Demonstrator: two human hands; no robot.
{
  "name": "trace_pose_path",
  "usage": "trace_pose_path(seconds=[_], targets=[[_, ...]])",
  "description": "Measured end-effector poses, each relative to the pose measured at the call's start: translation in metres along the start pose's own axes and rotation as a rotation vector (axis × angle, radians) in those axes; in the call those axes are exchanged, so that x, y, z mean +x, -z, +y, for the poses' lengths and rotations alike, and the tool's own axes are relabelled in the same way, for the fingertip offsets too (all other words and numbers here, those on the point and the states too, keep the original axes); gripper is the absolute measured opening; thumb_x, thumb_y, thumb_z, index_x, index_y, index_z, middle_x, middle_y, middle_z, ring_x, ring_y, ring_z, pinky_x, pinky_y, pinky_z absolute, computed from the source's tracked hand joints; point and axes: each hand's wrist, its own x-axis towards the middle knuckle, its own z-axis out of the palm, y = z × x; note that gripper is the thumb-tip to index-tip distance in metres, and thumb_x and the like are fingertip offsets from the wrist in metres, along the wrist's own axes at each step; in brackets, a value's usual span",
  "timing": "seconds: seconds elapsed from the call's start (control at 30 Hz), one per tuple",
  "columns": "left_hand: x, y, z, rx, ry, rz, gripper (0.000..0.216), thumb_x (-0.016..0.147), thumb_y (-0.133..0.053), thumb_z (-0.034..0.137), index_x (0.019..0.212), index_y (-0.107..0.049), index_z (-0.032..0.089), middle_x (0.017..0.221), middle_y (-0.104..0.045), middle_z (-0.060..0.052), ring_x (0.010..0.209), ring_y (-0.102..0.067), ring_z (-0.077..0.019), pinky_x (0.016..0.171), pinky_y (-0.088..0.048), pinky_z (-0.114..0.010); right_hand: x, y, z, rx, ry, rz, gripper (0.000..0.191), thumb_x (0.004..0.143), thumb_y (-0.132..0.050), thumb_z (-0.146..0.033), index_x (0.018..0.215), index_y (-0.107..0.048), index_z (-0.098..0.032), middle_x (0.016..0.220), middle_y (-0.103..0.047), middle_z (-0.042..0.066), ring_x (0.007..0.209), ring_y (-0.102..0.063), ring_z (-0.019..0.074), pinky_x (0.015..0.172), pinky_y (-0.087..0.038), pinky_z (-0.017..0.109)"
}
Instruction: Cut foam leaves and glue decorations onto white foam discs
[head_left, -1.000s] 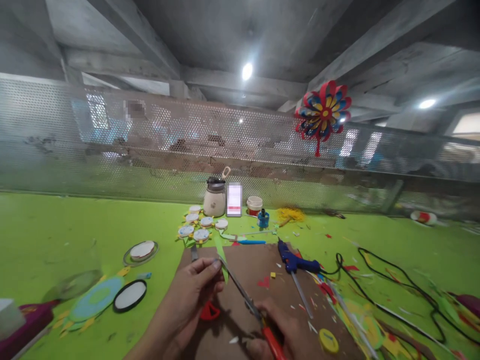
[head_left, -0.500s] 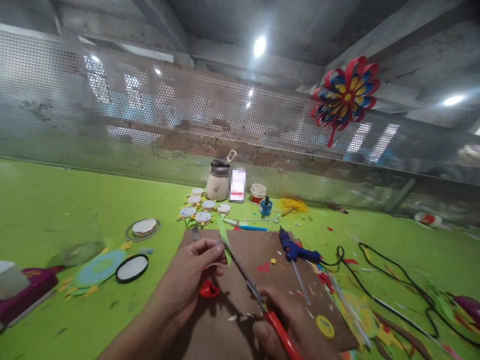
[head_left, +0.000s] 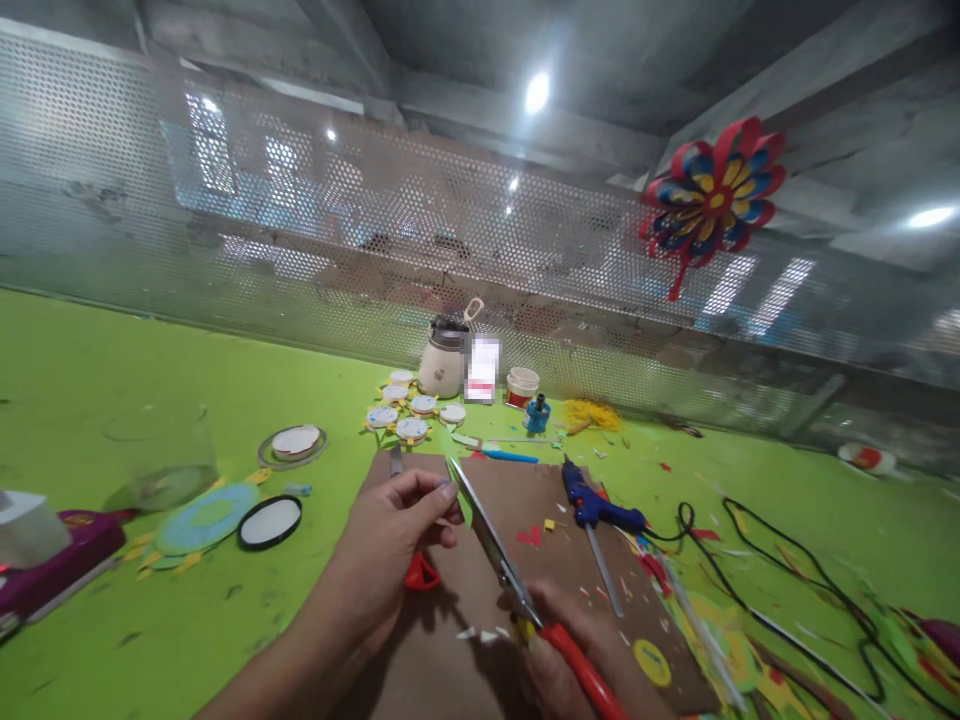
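Observation:
My left hand (head_left: 409, 530) pinches a narrow strip of light green paper (head_left: 466, 503) between thumb and fingers, over a brown board (head_left: 517, 500). In my right hand (head_left: 559, 630) is a pair of scissors (head_left: 487, 535) with red handles, its blades pointing up and left against the green strip by my left fingertips. Whether the blades are fully closed is hard to tell. A red plastic piece (head_left: 421, 572) shows just below my left fingers, partly hidden by the hand. White paper scraps (head_left: 484, 635) lie on the board beneath the scissors.
A blue glue gun (head_left: 592, 500) lies on the board's right, its black cord (head_left: 757, 595) looping across the green table. Several white discs with yellow tabs (head_left: 412, 429), a jug (head_left: 444, 362) and a phone (head_left: 482, 370) are behind. At left are a clear container (head_left: 161, 455) and a black-rimmed disc (head_left: 270, 522).
The scissors have shifted slightly along the green strip, and the strip sits a little differently at my left fingertips. The whole view has turned slightly. Both hands keep their holds.

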Motion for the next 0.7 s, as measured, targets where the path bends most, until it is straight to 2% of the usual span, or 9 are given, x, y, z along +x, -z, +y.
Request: trace_pose_path(seconds=[0.13, 0.27, 0.43, 0.53, 0.7], targets=[[-0.003, -0.004, 0.003, -0.021, 0.023, 0.007, 0.028, 0.058, -0.082, 0.033, 0.066, -0.063, 0.013, 0.061, -0.064, -0.003, 0.045, -0.052, -0.0089, 0.041, -0.042, -0.018, -0.001, 0.001, -0.008, -0.054, 0.015, 0.008, 0.070, 0.076, -0.040, -0.080, 0.097, -0.063, -0.018, 0.054, -0.038, -0.003, 0.047, -0.032, 0.0111, 0.043, -0.025, 0.023], [-0.007, -0.007, 0.006, -0.039, 0.025, 0.004, 0.024, 0.061, -0.080, 0.030, 0.067, -0.064, 0.013, 0.063, -0.063, -0.002, 0.047, -0.052, -0.0082, 0.046, -0.045, -0.019, -0.003, 0.003, -0.012, -0.146, 0.062, 0.048, 0.068, 0.079, -0.040, -0.078, 0.099, -0.066, -0.018, 0.057, -0.050, 0.001, 0.050, -0.039, 0.0123, 0.044, -0.032, 0.023], [-0.009, -0.006, 0.006, -0.050, 0.036, -0.008, 0.021, 0.062, -0.079, 0.027, 0.066, -0.064, 0.013, 0.061, -0.061, -0.001, 0.046, -0.052, -0.0082, 0.045, -0.044, -0.019, -0.006, 0.004, -0.011, -0.151, 0.074, 0.064, 0.063, 0.079, -0.043, -0.076, 0.100, -0.066, -0.020, 0.062, -0.059, 0.004, 0.051, -0.046, 0.0139, 0.047, -0.039, 0.024], [-0.008, -0.005, 0.007, -0.034, 0.042, -0.016, 0.019, 0.062, -0.078, 0.026, 0.065, -0.064, 0.013, 0.061, -0.062, -0.001, 0.047, -0.053, -0.0084, 0.045, -0.043, -0.018, -0.007, 0.004, -0.014, -0.152, 0.055, 0.058, 0.063, 0.079, -0.044, -0.076, 0.099, -0.065, -0.021, 0.063, -0.060, 0.003, 0.052, -0.047, 0.0136, 0.048, -0.038, 0.024], [-0.007, -0.005, 0.008, -0.025, 0.041, -0.018, 0.020, 0.063, -0.078, 0.027, 0.067, -0.064, 0.013, 0.061, -0.062, -0.001, 0.048, -0.054, -0.0088, 0.046, -0.043, -0.019, -0.005, 0.002, -0.015, -0.133, 0.049, 0.035, 0.070, 0.078, -0.039, -0.080, 0.099, -0.062, -0.017, 0.057, -0.051, -0.001, 0.049, -0.036, 0.0101, 0.047, -0.032, 0.023]])
